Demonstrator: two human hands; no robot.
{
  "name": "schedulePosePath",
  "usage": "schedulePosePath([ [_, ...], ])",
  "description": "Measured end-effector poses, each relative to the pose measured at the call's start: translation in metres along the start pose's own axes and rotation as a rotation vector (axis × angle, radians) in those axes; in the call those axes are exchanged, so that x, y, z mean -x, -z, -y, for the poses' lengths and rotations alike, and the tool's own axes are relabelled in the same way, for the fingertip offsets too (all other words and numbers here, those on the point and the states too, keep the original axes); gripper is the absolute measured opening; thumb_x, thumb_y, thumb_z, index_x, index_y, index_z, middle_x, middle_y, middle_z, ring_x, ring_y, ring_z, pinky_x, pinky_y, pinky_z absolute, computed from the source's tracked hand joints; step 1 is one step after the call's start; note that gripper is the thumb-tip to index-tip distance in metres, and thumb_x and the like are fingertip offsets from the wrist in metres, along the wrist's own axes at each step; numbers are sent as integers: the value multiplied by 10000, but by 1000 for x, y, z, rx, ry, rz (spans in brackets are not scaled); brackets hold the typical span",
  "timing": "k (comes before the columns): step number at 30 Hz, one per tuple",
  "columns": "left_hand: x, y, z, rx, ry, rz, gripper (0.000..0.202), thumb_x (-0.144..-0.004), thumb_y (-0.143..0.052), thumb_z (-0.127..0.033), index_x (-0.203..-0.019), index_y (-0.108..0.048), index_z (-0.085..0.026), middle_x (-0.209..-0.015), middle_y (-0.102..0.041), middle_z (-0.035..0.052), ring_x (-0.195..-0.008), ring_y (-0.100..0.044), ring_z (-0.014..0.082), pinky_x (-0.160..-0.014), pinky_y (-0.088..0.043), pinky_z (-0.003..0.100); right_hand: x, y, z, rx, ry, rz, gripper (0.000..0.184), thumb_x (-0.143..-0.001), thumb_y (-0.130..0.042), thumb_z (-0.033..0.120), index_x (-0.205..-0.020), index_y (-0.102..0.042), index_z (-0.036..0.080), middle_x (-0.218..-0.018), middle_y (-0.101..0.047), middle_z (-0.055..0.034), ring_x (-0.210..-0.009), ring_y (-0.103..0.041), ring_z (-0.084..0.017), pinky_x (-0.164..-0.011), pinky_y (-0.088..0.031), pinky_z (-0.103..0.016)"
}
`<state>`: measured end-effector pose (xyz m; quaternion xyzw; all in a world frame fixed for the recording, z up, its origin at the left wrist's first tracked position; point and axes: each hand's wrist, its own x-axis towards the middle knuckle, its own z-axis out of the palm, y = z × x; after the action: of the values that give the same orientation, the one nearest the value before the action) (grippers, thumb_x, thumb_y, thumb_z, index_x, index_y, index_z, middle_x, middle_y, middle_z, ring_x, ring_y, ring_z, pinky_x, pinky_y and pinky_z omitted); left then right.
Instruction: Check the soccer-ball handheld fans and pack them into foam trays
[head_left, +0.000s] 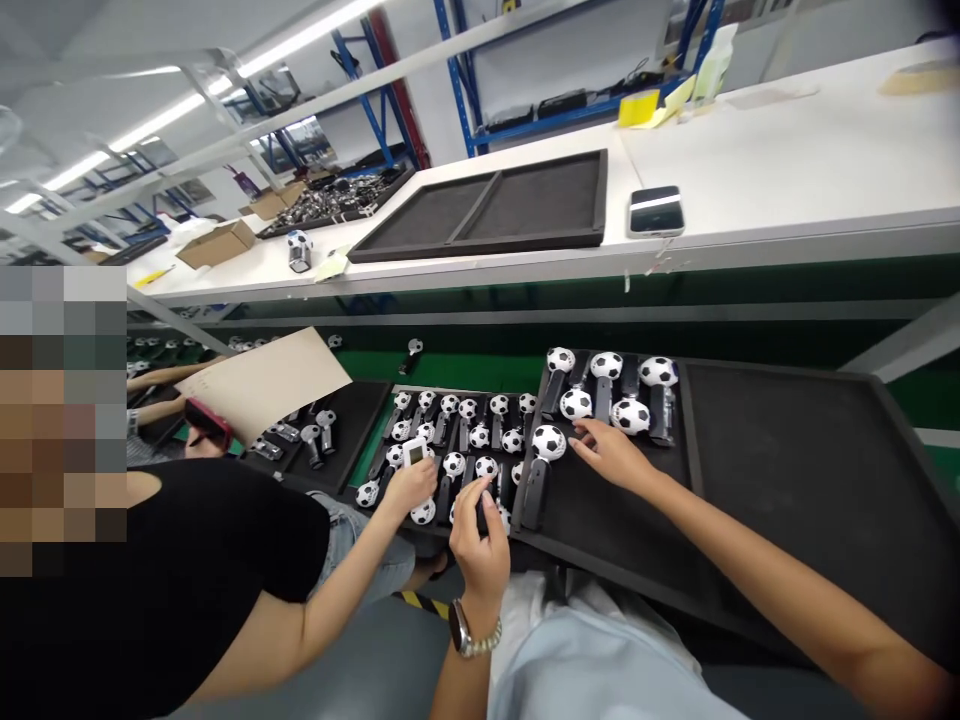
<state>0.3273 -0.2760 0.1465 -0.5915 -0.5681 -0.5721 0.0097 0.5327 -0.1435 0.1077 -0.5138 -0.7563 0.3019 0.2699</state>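
My right hand [616, 455] is open over the near tray, fingertips beside a device with a round soccer-ball head [548, 442] and a black handle; I cannot tell whether they touch it. Several similar devices [631, 416] lie in alternating directions at the back of this black tray [622, 515]. My left hand [480, 545], with a watch and a beaded bracelet on its wrist, hovers at the front edge of the neighbouring tray. Its fingers are bent with the thumb apart, and nothing shows between them. Soccer-ball devices [454, 464] fill that tray, some partly hidden behind the hand.
At left, a co-worker's hand [411, 485] holds a small white device with a screen [415, 452] over the filled tray. Another person holds a red-edged phone [208, 424] near a cardboard sheet [262, 385]. A divided black tray [525, 205] lies on the white shelf.
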Motion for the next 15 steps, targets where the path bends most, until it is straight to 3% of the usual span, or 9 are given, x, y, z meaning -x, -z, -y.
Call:
schedulePosePath([
  [4, -9, 3, 21, 10, 103, 37, 256, -855, -492, -216, -1067, -604, -304, -1021, -633, 70, -989, -586, 261, -894, -463, 450, 1, -19, 5, 18, -72, 62, 469, -883, -403, 450, -1190, -481, 105, -991, -627, -109, -805, -606, -207, -794, -448, -349],
  [8, -33, -1, 67, -38, 153, 40, 200, -842, -518, -272, -1015, -617, -271, -1026, -637, 84, -996, -590, 279, -894, -452, 443, 1, -38, 10, 22, -169, 104, 560, -878, -324, 551, -1232, -430, 131, -975, -636, -109, -852, -612, -266, -790, -448, -387],
  [11, -66, -10, 113, -35, 184, 68, 203, -861, -486, -291, -1014, -610, -241, -731, -631, 47, -686, -619, 214, -673, -491, 351, -1, -55, 9, 28, -266, 96, 577, -857, -296, 602, -1213, -446, 174, -1062, -625, -133, -954, -601, -315, -829, -446, -422],
  [13, -93, -18, 146, -8, 181, 79, 261, -882, -435, -292, -1085, -580, -217, -518, -503, -17, -452, -508, 167, -493, -430, 305, -4, -63, 4, 30, -363, 68, 589, -836, -289, 637, -1186, -476, 201, -1090, -627, -139, -995, -593, -333, -846, -449, -437],
  [15, -124, -26, 179, 33, 157, 74, 292, -875, -437, -300, -1120, -562, -202, -449, -414, -47, -373, -422, 152, -416, -373, 292, -9, -68, -2, 37, -460, 16, 577, -819, -278, 658, -1116, -526, 229, -1040, -654, -134, -967, -611, -334, -825, -471, -438],
])
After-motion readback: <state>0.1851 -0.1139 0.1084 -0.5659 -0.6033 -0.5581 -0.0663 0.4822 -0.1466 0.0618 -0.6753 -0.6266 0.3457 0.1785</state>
